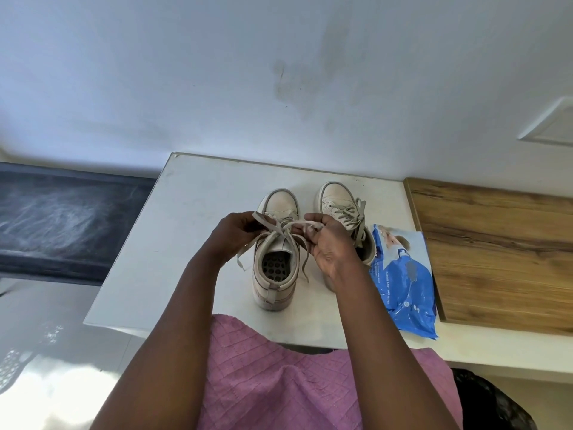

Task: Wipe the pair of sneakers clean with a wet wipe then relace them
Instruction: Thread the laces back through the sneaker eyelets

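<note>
Two beige sneakers stand side by side on a white table (192,212), toes pointing away from me. Above the left sneaker (274,274), my left hand (234,235) pinches a loop of its lace (280,231). My right hand (327,243) grips the other part of the same lace, and the loose ends hang down both sides of the shoe opening. The right sneaker (336,197) is laced, with its heel hidden behind my right hand. A blue pack of wet wipes (406,283) lies flat just right of the shoes.
A wooden board (496,243) lies on the counter at the right. A dark mat (62,218) lies on the floor at the left. A white wall stands right behind the table. My pink dress (273,377) touches the table's near edge.
</note>
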Demonstrator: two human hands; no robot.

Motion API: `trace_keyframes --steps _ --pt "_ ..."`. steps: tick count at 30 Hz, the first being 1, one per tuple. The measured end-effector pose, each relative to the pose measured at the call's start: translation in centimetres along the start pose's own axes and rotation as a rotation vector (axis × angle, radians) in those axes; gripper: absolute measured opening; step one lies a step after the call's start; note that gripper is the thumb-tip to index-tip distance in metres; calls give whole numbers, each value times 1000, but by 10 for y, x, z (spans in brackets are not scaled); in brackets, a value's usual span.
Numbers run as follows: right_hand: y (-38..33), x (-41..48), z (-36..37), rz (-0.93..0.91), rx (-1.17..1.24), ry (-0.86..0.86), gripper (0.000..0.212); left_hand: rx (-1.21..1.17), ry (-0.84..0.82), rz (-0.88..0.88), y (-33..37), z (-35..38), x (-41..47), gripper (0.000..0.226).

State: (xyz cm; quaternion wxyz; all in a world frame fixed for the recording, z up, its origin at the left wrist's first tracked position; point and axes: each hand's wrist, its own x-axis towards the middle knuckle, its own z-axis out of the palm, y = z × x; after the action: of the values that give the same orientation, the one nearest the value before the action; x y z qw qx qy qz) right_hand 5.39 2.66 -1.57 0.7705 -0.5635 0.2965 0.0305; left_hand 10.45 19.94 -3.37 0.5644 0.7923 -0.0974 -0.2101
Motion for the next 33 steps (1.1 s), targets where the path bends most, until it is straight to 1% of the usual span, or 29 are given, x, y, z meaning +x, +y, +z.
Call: trace_keyframes --steps 2,5,6,8,10,13,15,18,20,22,25,27,29,31,33 --pt "1 0 0 -8 -86 9 44 47 39 -10 0 2 1 24" --pt "4 3 0 -31 -168 16 48 109 104 2 2 5 3 14" --pt "5 3 1 -53 -203 23 48 117 126 15 3 4 3 14" --pt "8 4 2 -113 -276 21 48 86 163 25 4 3 4 21" --pt "8 5 2 -142 -343 24 50 29 178 -5 6 3 4 27" --pt "10 11 -1 -169 -446 27 55 -75 164 -62 4 3 4 29" --pt "12 14 -4 -218 -570 40 55 -130 126 -67 1 2 3 24" --pt "13 14 -5 -293 -696 90 54 -54 58 -7 -2 0 1 15" --pt "14 12 -4 -306 -687 96 56 -82 43 -3 -2 1 0 17" --pt "18 13 -4 -303 -628 84 54 -94 61 -19 -1 2 0 15" --pt "16 12 -1 -324 -612 115 46 56 151 -34 1 7 4 8" --pt "15 8 5 -340 -613 92 39 88 196 -48 2 9 6 12" --pt "13 2 13 -321 -596 74 35 57 194 -61 1 9 8 18" --pt "10 -2 16 -273 -503 94 34 20 190 -84 0 7 7 23" --pt "7 0 16 -201 -339 129 42 -22 201 -100 -1 7 7 27"
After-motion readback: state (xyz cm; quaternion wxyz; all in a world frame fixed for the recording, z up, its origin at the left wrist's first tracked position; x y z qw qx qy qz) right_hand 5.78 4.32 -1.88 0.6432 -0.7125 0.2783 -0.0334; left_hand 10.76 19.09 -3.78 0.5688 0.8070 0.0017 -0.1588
